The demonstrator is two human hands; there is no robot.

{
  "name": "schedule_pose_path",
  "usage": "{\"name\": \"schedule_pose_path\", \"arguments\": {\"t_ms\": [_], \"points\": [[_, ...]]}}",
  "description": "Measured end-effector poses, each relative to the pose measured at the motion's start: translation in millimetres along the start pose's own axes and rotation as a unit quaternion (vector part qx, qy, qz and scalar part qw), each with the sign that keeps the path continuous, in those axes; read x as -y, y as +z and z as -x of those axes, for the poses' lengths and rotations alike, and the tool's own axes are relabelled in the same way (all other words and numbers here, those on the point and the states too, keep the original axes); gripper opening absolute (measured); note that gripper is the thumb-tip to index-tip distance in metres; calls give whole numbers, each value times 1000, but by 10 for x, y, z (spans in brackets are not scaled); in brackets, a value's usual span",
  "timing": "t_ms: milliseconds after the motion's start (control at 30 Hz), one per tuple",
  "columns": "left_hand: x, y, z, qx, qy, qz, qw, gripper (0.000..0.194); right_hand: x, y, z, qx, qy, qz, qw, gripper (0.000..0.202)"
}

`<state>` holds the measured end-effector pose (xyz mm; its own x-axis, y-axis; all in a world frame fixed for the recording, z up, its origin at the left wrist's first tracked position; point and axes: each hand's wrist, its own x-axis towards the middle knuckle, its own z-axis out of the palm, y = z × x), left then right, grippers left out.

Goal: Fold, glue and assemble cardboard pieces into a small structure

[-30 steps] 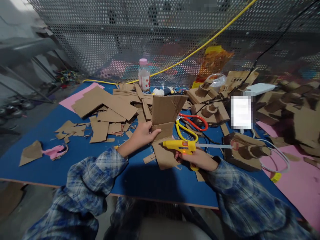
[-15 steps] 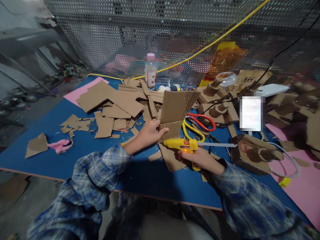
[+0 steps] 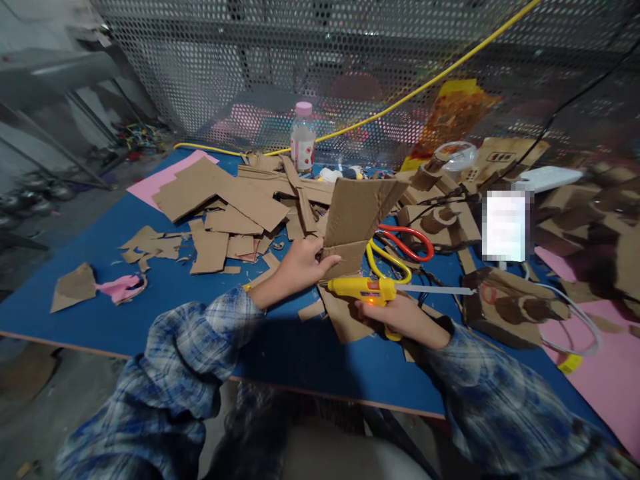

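My left hand (image 3: 300, 265) pinches the lower left edge of a folded cardboard piece (image 3: 354, 213), which stands upright over the blue table. In my right hand (image 3: 400, 315) is a yellow glue gun (image 3: 363, 288), with an orange light glowing on its side and a long glue stick out of its back. The nozzle points left, at the bottom of the cardboard piece and close to my left fingers. Beneath the gun lies a flat cardboard flap (image 3: 345, 319); whether it joins the upright piece I cannot tell. Red-handled (image 3: 413, 241) and yellow-handled scissors (image 3: 387, 262) lie just behind.
Cardboard scraps (image 3: 250, 203) are heaped at the back left, near a pink-capped bottle (image 3: 303, 143). A cardboard box with tubes (image 3: 505, 307), a blurred bright screen (image 3: 506, 225) and pink sheets (image 3: 607, 347) lie on the right. Behind the table (image 3: 200, 333) stands a perforated metal panel (image 3: 200, 80).
The upright cardboard top has shifted slightly right. Both hands keep their grips and the glue gun stays almost where it was. The view has moved a little.
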<state>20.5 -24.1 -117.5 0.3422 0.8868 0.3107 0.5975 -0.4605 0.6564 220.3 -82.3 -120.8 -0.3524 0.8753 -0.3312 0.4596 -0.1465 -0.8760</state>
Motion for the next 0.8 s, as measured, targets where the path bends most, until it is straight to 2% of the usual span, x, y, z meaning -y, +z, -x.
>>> {"name": "schedule_pose_path", "arguments": {"t_ms": [267, 467, 633, 800], "points": [[-10, 2, 4, 0, -4, -1, 1000, 18, 27, 17, 9, 1, 23, 26, 999, 18], [-17, -1, 14, -5, -3, -2, 1000, 21, 64, 31, 12, -1, 1, 37, 999, 16], [-27, -4, 21, -3, -2, 5, 1000, 20, 69, 39, 23, -14, 16, 55, 998, 16], [-34, -3, 26, 0, -2, 4, 1000, 17, 104, 51, 30, -17, -29, 88, 996, 13]]}}
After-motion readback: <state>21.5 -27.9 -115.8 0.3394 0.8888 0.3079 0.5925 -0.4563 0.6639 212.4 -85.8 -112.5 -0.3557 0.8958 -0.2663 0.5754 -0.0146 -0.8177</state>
